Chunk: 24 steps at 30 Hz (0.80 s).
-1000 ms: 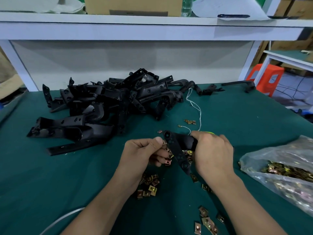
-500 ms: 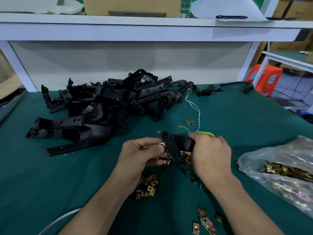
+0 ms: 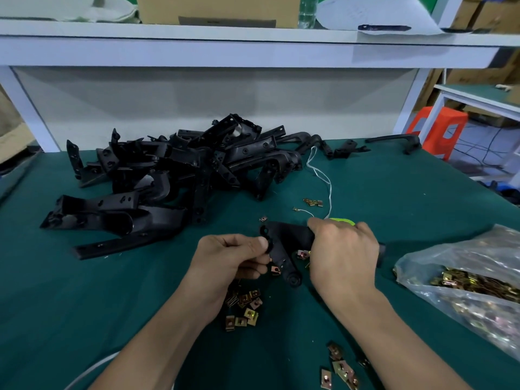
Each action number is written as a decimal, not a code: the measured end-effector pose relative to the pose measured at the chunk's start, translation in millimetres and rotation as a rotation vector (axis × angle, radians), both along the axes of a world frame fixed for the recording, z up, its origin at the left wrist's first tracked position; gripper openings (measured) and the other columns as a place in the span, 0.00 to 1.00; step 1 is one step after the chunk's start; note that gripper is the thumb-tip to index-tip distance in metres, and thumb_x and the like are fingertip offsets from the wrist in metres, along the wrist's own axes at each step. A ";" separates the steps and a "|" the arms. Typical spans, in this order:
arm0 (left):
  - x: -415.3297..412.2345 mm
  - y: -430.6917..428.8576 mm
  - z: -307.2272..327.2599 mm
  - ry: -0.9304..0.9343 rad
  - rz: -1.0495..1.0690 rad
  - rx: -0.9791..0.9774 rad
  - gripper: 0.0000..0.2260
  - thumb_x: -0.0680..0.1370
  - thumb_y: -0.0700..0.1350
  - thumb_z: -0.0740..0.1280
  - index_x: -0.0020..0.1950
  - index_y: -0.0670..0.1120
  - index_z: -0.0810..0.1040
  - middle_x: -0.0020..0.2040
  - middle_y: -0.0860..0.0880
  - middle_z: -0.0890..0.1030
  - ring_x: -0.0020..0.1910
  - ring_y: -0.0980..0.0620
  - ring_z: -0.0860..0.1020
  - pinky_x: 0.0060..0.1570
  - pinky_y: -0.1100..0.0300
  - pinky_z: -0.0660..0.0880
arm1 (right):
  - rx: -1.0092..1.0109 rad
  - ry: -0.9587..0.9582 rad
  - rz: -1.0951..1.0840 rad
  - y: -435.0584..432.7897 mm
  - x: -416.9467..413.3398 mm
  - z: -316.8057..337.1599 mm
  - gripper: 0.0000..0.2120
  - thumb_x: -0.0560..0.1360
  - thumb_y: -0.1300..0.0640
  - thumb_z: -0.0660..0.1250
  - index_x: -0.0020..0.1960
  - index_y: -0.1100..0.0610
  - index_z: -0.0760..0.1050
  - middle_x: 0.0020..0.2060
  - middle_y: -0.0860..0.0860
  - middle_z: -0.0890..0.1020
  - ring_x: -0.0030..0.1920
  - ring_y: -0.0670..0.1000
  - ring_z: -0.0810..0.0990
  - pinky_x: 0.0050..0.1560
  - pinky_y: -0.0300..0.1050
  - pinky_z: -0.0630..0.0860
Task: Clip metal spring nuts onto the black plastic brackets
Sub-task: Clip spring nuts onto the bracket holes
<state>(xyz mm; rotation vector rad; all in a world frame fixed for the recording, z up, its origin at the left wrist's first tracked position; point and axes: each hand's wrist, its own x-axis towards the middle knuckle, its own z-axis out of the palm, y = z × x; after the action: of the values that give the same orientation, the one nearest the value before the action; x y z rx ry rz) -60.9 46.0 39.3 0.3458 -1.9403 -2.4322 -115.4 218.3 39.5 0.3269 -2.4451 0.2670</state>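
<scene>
Partly hidden bracket [image 3: 282, 249], right hand [image 3: 344, 258] (gripping)

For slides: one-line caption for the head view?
Clipping step: right hand grips a black bracket while left hand pinches its end, loose spring nuts on the green table.

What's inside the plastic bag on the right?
The plastic bag holds a heap of gold-coloured spring nuts. Crumpled film blurs its lower part, so what lies there cannot be seen.
</scene>
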 end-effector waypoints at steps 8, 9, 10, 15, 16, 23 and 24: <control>-2.5 5.6 -3.1 0.021 0.011 0.035 0.12 0.67 0.51 0.76 0.41 0.42 0.87 0.42 0.40 0.86 0.38 0.49 0.83 0.37 0.64 0.78 | 0.095 -0.171 -0.169 -1.1 -1.9 -0.2 0.19 0.48 0.73 0.71 0.28 0.50 0.73 0.24 0.44 0.53 0.27 0.49 0.53 0.31 0.37 0.41; -2.5 6.6 -3.3 0.021 0.013 0.042 0.12 0.67 0.51 0.76 0.40 0.42 0.86 0.42 0.40 0.86 0.37 0.49 0.83 0.37 0.63 0.78 | 0.140 -0.219 -0.200 -0.1 -2.6 -0.6 0.17 0.53 0.70 0.71 0.32 0.49 0.76 0.24 0.45 0.56 0.28 0.50 0.54 0.29 0.39 0.43; -2.6 7.2 -3.5 0.023 0.017 0.047 0.12 0.67 0.51 0.76 0.39 0.43 0.86 0.41 0.40 0.85 0.37 0.49 0.83 0.36 0.63 0.78 | 0.161 -0.257 -0.222 1.9 -4.1 -1.7 0.15 0.58 0.68 0.70 0.36 0.48 0.77 0.25 0.45 0.59 0.29 0.50 0.56 0.28 0.41 0.45; -1.9 7.7 -3.4 0.023 0.035 0.056 0.13 0.65 0.53 0.77 0.36 0.44 0.84 0.39 0.40 0.84 0.35 0.49 0.82 0.35 0.63 0.78 | 0.156 -0.266 -0.223 1.8 -2.3 2.2 0.15 0.56 0.69 0.70 0.34 0.50 0.74 0.25 0.45 0.59 0.29 0.52 0.59 0.28 0.41 0.46; -2.1 7.9 -3.3 0.024 0.038 0.049 0.14 0.65 0.54 0.77 0.37 0.42 0.84 0.38 0.41 0.84 0.35 0.49 0.82 0.35 0.63 0.78 | 0.125 -0.236 -0.192 -0.6 -1.1 3.6 0.18 0.51 0.72 0.70 0.30 0.51 0.71 0.24 0.45 0.55 0.27 0.53 0.58 0.30 0.39 0.43; -1.1 8.6 -3.4 0.018 0.058 0.010 0.14 0.67 0.52 0.76 0.37 0.40 0.84 0.37 0.41 0.84 0.33 0.49 0.82 0.33 0.64 0.78 | 0.008 0.006 -0.046 -2.9 0.3 5.2 0.18 0.44 0.73 0.58 0.25 0.52 0.62 0.23 0.46 0.55 0.24 0.52 0.54 0.34 0.36 0.44; -1.0 8.4 -3.0 0.017 0.056 -0.015 0.13 0.68 0.51 0.76 0.36 0.40 0.84 0.37 0.41 0.84 0.33 0.49 0.82 0.33 0.64 0.78 | 0.005 0.020 -0.038 -2.5 -0.3 3.6 0.18 0.44 0.72 0.57 0.25 0.52 0.61 0.23 0.47 0.55 0.24 0.52 0.54 0.33 0.38 0.49</control>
<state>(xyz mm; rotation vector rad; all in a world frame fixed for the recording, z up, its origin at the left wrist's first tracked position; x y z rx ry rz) -61.9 54.5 36.2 0.3725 -1.9148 -2.3770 -115.7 215.8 43.1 0.2835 -2.4298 0.2402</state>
